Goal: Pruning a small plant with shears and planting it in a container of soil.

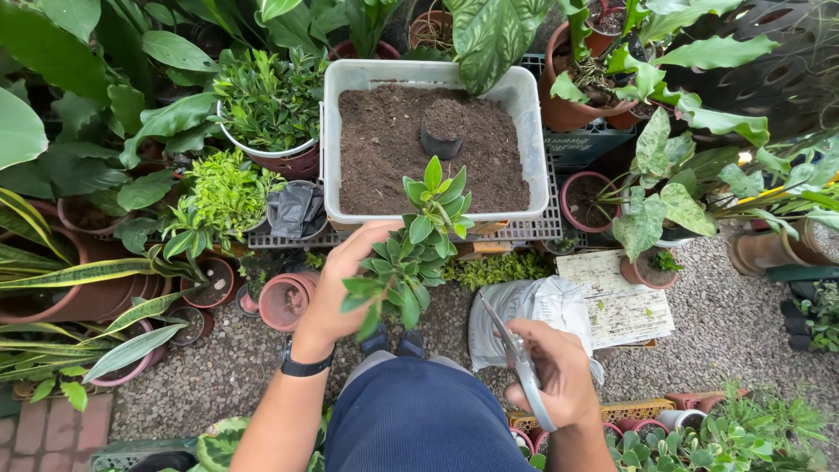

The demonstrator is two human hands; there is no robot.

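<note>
Left hand (336, 293) clasps leafy green succulent cutting (411, 253), upright, just before white plastic soil-filled tub (524, 105). Right hand (559, 371) grips grey scissors (520, 367). Cutting likely light, brittle-leaved; best held low on stem.

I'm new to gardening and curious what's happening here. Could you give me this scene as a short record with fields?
Setting: gravel ground crowded with potted plants
Left hand: grips a leafy green cutting by its lower stem
Right hand: holds grey-handled scissors, blades pointing toward the cutting
Ahead: white plastic tub filled with dark soil, a small black pot sunk in it
Tub support: grey plastic crate
Beside right hand: white bag and a printed sheet
Wrist: black watch on the left
</note>
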